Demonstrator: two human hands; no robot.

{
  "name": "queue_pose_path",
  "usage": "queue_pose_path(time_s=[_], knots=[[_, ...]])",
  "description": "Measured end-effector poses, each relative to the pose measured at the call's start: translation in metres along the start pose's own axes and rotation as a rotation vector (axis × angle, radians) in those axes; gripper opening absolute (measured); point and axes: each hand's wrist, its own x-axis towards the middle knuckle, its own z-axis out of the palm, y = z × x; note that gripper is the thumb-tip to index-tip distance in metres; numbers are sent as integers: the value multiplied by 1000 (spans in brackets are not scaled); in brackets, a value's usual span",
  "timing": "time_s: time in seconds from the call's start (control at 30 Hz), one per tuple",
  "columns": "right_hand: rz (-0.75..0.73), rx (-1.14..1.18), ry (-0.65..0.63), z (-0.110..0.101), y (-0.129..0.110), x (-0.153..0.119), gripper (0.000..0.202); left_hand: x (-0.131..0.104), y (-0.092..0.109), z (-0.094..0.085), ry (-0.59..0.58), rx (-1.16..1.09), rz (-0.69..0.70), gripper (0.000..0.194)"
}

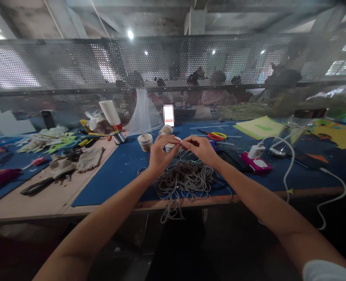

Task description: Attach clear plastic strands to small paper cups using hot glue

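Note:
My left hand [160, 153] and my right hand [202, 149] meet fingertip to fingertip above the blue mat. Both are closed in a pinch. Something small and pale seems to lie at the fingertips, too small to name. Just below them a tangled heap of grey cord [187, 180] spreads over the mat, with loops hanging past the table's front edge. Left of my left hand stands a cup [145, 144] with a stick in it. A second cup [166, 129] sits just behind, and a white cup is partly hidden by my left hand.
Red and yellow scissors [216, 136] lie behind my right hand. To the right are a magenta power block [256, 164] with a white cable, yellow sheets [259, 128] and a jar [300, 130]. Gloves [89, 160] and a stack of cups [110, 112] are left. A mesh screen [173, 62] stands behind.

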Motion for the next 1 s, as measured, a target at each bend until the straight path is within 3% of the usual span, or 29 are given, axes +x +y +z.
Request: queue_pose_path(time_s=[0.13,0.33,0.7,0.83,1.0], knots=[[-143,-203,56,2,2,-3,33,-1,-6,1,16,121,77,7],[-239,-312,37,3,7,-5,28,-2,-4,-1,-17,154,88,9],[-232,-240,171,-3,-9,-7,14,-5,4,-4,-91,29,-11,12],[-188,-187,193,-8,-9,-9,17,-7,9,-3,-136,-15,19,15],[-151,-141,233,-8,-4,-8,22,-9,12,-6,-168,-5,-65,16]])
